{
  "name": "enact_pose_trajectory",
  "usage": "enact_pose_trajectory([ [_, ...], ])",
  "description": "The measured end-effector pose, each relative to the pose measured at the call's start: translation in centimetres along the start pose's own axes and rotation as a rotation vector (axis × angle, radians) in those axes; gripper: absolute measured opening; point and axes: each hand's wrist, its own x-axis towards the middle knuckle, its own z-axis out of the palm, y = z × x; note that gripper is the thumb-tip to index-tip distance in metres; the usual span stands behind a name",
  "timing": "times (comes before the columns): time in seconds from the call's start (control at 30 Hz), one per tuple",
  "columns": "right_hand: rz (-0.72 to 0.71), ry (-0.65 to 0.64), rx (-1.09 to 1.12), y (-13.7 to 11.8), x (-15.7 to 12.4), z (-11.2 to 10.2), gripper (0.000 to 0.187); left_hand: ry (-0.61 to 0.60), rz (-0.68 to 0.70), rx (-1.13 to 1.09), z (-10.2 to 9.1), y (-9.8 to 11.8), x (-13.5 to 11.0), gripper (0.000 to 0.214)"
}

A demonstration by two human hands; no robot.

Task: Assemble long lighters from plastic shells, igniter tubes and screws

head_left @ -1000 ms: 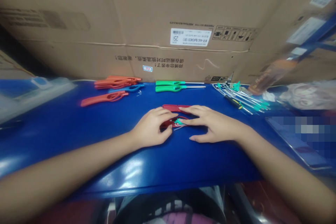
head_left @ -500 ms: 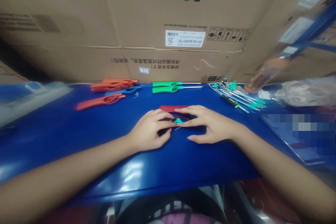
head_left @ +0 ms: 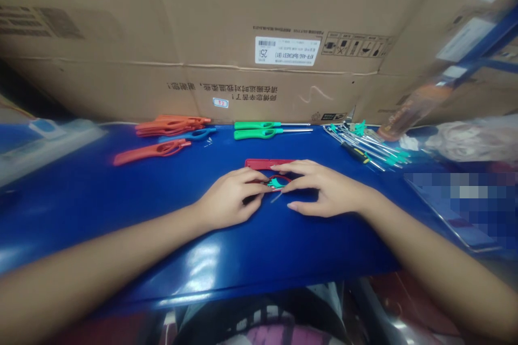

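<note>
Teal plastic part (head_left: 275, 183) sits in red plastic loop (head_left: 280, 177) between left hand (head_left: 229, 199) and right hand (head_left: 326, 188); fingertips touch it, grip unclear. Red plastic strip (head_left: 263, 164) lies just behind.

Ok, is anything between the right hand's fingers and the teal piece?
Nothing visible stands in the way: the right hand's fingers lie right beside the teal piece, which sits within a thin red ring; the ring's near side may cross between them.

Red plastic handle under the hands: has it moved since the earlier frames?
No. The camera view shifted, but the red plastic handle keeps the same offset from the lower green-handled lighter behind it, neither nearer nor further sideways.
</note>
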Motion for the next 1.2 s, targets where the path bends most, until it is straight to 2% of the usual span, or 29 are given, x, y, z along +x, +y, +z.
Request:
enact_pose_trajectory([
  [0.2,-0.029,0.052,0.017,0.2,0.0,-0.1,0.026,0.006,-0.004,-0.007,0.0,-0.1,-0.1,0.029],
  [0.4,-0.011,0.023,-0.052,0.3,0.0,-0.1,0.027,-0.01,-0.003,0.01,0.1,-0.1,-0.1,0.03],
  [0.77,-0.04,0.051,-0.053,0.1,0.0,-0.2,0.022,-0.046,-0.006,0.008,0.2,-0.3,0.0,0.031],
  [0.87,-0.019,0.116,-0.029,1.2,0.1,-0.5,0.017,-0.019,-0.006,-0.024,0.5,-0.4,-0.2,0.03],
  [0.93,0.071,0.257,-0.06,3.1,-0.1,-1.0,0.016,0.004,-0.006,-0.058,0.6,-0.5,-0.3,0.028],
  [1.0,0.237,0.412,-0.167,5.7,-0.9,-2.0,0.017,0.01,-0.015,-0.066,0.5,-0.5,-0.2,0.027],
  [1.1,0.611,0.486,-0.337,9.8,-3.2,-4.0,0.018,0.006,-0.042,-0.009,0.1,-0.1,-0.1,0.03],
  [1.2,0.988,0.612,-0.376,12.6,-5.7,-6.0,0.027,-0.004,-0.104,0.068,-0.4,0.4,0.1,0.034],
])
